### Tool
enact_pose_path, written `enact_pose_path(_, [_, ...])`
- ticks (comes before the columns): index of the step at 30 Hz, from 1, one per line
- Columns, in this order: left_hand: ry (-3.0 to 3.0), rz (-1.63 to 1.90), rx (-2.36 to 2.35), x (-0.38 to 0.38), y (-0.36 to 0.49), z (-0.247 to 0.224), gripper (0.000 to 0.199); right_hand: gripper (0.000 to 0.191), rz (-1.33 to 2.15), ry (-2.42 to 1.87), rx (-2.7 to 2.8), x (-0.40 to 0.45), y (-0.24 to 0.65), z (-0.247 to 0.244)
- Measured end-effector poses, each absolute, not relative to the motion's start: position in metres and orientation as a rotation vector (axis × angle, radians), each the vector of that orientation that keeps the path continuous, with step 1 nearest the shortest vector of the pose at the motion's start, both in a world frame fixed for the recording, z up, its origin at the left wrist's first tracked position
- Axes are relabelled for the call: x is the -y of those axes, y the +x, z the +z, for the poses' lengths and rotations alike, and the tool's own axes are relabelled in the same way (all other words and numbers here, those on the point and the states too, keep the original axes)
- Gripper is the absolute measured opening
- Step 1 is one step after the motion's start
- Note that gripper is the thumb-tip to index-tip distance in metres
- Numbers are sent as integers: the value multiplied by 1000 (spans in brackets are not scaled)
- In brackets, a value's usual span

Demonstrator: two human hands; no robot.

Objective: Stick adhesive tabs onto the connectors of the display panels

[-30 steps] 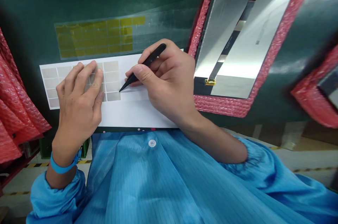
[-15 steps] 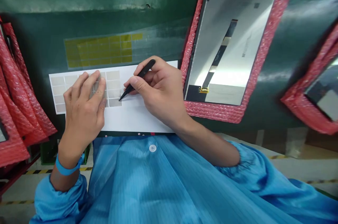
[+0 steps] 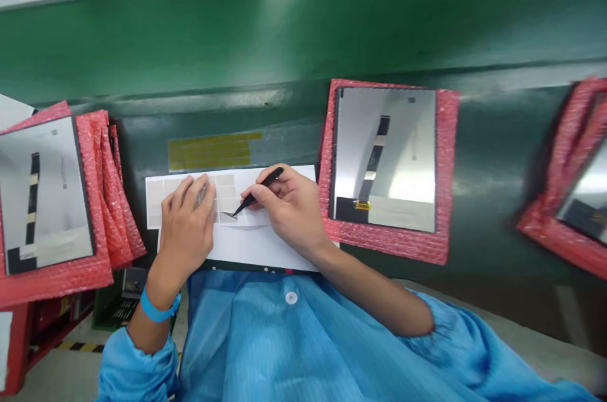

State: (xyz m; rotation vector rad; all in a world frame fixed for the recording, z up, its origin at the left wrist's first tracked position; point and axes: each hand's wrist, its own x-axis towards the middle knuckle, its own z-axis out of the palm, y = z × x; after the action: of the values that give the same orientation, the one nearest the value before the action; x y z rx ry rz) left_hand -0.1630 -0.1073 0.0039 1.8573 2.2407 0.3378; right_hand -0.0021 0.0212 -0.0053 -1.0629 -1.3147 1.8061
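Observation:
My left hand lies spread over a white sheet of pale rectangular stickers, pressing it onto a larger white paper. In my right hand is a pair of black tweezers, held like a pen between thumb and fingers. Their tips touch the lower right sticker of the grid, whose corner looks dark and slightly raised. Whether the tips grip it is too small to tell. Part of the sticker grid is hidden under my left fingers.
Yellow film squares lie behind the paper. A display panel with a flex cable rests on pink bubble wrap to the right. Another panel tops pink wrap at left; more wrap is far right.
The head view has tilted up and shifted, so more of the bench shows. The tweezer tips now sit at the lower right sticker's edge, and its corner has lifted.

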Motion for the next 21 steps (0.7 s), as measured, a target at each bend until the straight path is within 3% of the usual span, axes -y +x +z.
enact_pose_path(11, [1861,326,-2239,105,-170,5,47,40,1821,-977,1190,-23,3,8])
enact_pose_path(17, [2013,356,-2357,86,-164,17,41,38,1591,-1025,1052,-73,79,24])
enact_pose_path(21, [2078,720,-2272,48,-114,27,29,38,1330,-1171,1113,-111,147,25])
